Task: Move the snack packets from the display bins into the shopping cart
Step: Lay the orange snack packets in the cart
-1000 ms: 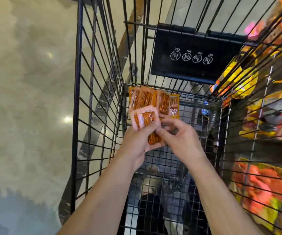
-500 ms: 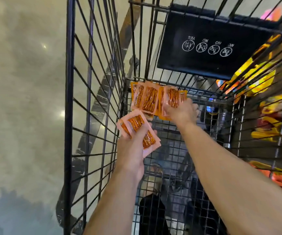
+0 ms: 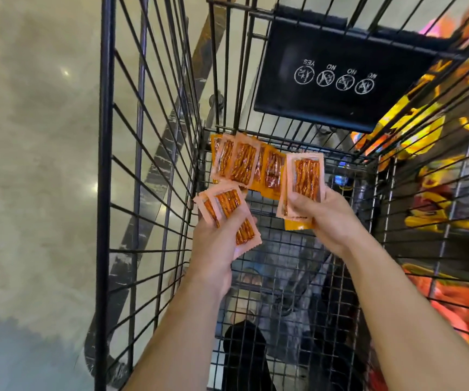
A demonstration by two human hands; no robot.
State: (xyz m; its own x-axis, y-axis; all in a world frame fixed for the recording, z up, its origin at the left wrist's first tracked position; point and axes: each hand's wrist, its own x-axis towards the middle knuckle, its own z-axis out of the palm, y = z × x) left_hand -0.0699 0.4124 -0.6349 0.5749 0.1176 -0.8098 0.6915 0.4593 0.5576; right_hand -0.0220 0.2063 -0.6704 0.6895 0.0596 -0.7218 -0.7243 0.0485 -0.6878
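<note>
Both my arms reach down into the black wire shopping cart [image 3: 106,193]. My left hand [image 3: 219,238] grips a small bunch of pale orange snack packets [image 3: 227,201] with clear windows. My right hand [image 3: 329,215] pinches another such packet [image 3: 306,173] upright, with an orange packet behind it. Several more of the same packets [image 3: 241,162] lie on the cart's floor at its far end, just beyond both hands.
A black plastic flap with white safety icons [image 3: 337,77] hangs at the cart's far end. Display bins of yellow and orange snack bags [image 3: 439,176] show through the cart's right wall. Pale polished floor [image 3: 30,165] lies to the left.
My right hand has drawn back from the far pile holding a packet upright. My left hand, still holding its packets, has shifted only slightly. The view has tilted a little.
</note>
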